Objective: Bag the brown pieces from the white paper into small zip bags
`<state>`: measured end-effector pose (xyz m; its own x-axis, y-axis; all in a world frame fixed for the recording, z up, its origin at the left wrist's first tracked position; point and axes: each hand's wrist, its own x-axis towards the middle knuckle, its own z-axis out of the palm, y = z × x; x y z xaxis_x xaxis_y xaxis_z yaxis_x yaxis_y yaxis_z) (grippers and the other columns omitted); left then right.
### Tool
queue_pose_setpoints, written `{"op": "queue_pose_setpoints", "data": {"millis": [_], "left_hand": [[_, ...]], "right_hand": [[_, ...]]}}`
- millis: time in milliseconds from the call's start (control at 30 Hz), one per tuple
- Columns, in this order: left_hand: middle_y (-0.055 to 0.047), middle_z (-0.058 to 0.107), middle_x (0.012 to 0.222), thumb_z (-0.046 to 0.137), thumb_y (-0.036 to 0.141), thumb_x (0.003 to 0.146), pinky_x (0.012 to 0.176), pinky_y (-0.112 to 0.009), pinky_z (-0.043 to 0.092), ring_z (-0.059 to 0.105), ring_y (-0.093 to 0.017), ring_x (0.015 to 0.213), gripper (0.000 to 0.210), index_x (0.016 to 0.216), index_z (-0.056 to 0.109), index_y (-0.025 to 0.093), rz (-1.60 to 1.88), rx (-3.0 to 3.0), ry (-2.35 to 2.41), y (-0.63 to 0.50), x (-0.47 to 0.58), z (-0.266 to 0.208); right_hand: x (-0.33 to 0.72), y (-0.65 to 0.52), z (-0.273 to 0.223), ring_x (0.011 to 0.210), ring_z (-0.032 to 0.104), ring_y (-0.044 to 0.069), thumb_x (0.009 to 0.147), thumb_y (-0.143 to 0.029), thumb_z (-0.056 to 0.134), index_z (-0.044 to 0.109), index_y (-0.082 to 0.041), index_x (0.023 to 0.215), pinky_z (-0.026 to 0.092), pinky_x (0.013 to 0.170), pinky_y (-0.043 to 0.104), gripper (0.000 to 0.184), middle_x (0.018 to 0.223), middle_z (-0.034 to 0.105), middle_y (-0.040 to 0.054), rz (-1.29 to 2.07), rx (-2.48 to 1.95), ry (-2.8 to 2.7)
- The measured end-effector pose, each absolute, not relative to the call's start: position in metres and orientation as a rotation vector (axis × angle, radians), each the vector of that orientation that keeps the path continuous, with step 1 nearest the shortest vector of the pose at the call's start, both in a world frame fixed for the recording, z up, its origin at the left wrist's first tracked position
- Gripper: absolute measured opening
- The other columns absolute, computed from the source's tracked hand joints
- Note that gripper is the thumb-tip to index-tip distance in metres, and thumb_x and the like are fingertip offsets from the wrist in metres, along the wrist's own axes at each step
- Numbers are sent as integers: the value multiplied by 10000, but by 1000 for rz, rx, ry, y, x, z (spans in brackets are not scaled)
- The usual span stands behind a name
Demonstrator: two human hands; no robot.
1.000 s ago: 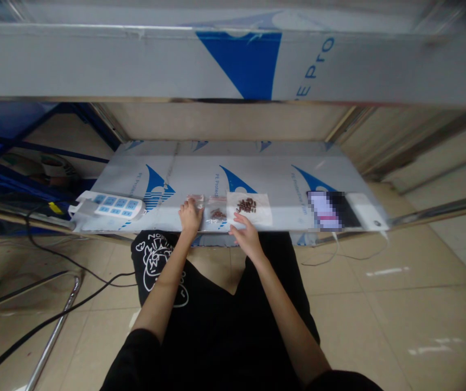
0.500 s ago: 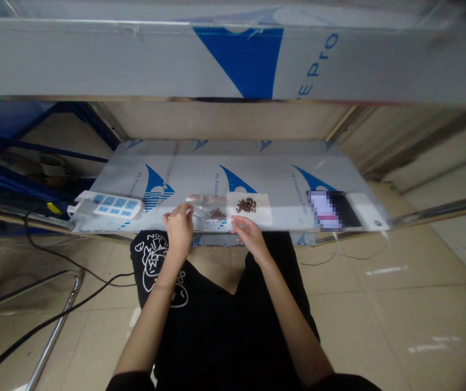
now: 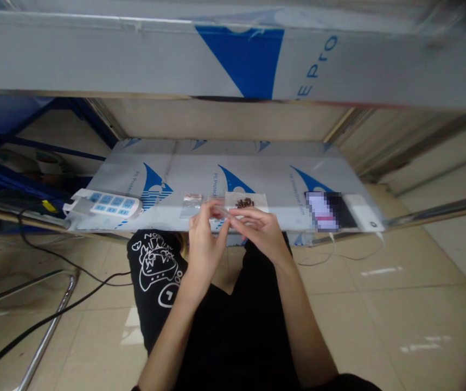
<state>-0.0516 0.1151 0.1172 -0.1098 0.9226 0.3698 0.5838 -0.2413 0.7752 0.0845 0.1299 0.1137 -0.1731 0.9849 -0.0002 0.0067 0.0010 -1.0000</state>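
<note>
Near the shelf's front edge, my left hand [image 3: 205, 233] and my right hand [image 3: 266, 234] meet at the fingertips. Both pinch a small clear plastic bag [image 3: 224, 210], which is thin and partly covered by the fingers. Just beyond my right fingers, small dark brown pieces [image 3: 244, 203] lie heaped on a white paper square [image 3: 260, 202]. A flat zip bag [image 3: 192, 205] with a reddish top strip rests left of my left hand. Another bag behind my left fingers is mostly hidden.
The film-covered shelf [image 3: 187, 163] holds a white power strip [image 3: 113, 203] at left. At right lie a phone [image 3: 326, 210] and a white power bank [image 3: 365, 213] with cables. A higher shelf front [image 3: 135, 60] spans above. Black cables [image 3: 74, 304] run at lower left.
My hands have come together from apart: the left moved right, and the right closed its fingers against the left's. The bag of brown pieces between them is now largely covered.
</note>
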Motion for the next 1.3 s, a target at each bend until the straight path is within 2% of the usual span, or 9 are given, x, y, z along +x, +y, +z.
{"op": "queue_pose_setpoints", "data": {"millis": [100,233,300,400,467,667,1067,1300], "left_hand": [[5,630,798,662,196,700,767,-314,467,624,-149,762,408,1014,404,221,1485,1540,1544,113,-43,126],[34,637,734,645,214,728,788,-301,471,637,-126,741,415,1019,350,234,1630,1256,1352,109,-38,129],[35,635,727,619,240,755,784,-294,474,640,-120,730,345,997,373,232,1666,1158,1320,107,-39,128],[26,617,669,560,304,804,718,-256,476,620,-109,669,144,829,470,195,1525,1174,1289,103,-43,126],[22,602,649,534,335,820,660,-225,464,594,-100,637,179,743,502,176,1445,1199,1291,99,-45,123],[26,561,679,533,338,821,631,-189,410,531,-92,660,202,716,552,166,1471,1202,1466,91,-50,113],[8,537,722,496,293,845,687,-217,386,496,-115,715,170,738,562,179,1258,1337,1280,91,-56,110],[18,486,679,462,283,864,658,-218,362,456,-109,677,188,713,507,180,1231,1377,1297,88,-56,112]], "right_hand": [[86,128,124,697,631,144,727,-313,652,703,-233,909,501,443,207,205,928,677,38,1281,-1041,-1335],[82,124,122,705,637,143,771,-295,612,713,-228,863,527,465,217,152,846,682,30,1179,-1016,-1237],[80,122,118,721,644,149,768,-278,619,711,-240,872,543,492,233,145,855,685,24,1154,-1012,-1190],[77,119,112,736,642,146,755,-239,637,709,-262,876,551,525,243,144,865,681,12,1167,-955,-1207],[76,117,110,754,637,143,749,-224,643,711,-268,856,547,541,241,134,870,676,9,1187,-915,-1278],[75,114,109,845,633,144,758,-242,628,706,-255,863,543,645,255,132,936,670,26,1232,-906,-1443],[80,112,106,675,594,113,758,-294,623,706,-234,872,365,417,189,153,868,676,28,1200,-1056,-1547],[80,111,105,654,589,113,777,-255,597,706,-213,806,346,419,192,120,773,668,24,1157,-1055,-1558]]}}
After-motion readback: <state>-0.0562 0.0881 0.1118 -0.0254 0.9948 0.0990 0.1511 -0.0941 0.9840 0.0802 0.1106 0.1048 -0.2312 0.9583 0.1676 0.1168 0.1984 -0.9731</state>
